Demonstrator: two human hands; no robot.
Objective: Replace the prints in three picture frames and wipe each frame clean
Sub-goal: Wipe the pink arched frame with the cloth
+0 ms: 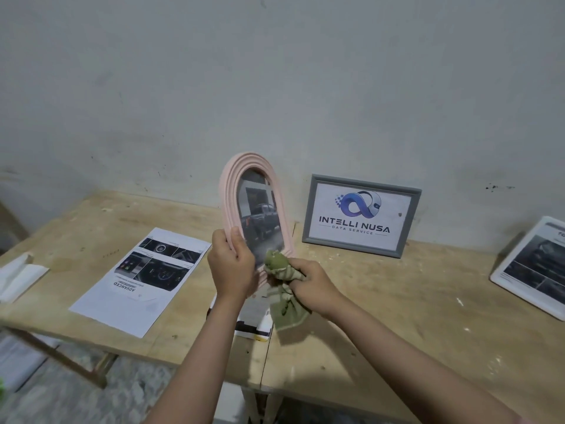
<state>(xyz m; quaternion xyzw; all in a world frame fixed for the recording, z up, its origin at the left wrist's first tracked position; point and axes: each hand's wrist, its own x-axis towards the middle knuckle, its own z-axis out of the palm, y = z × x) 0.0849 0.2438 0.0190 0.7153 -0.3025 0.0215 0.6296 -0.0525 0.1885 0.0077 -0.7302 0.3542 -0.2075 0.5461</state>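
A wooden table (397, 301) runs along the wall. At its right edge a white frame (532, 267) is cut off by the picture border. A printed sheet (143, 280) lies flat at left; a grey frame (360, 215) leans against the wall. The pink arched frame (232, 191) is held upright above the table, long axis vertical, arch on top, its lower end hidden behind both hands. The left hand (230, 264) grips its lower left edge. The right hand (308, 283) clutches a bunched green cloth (281, 270) against the glass.
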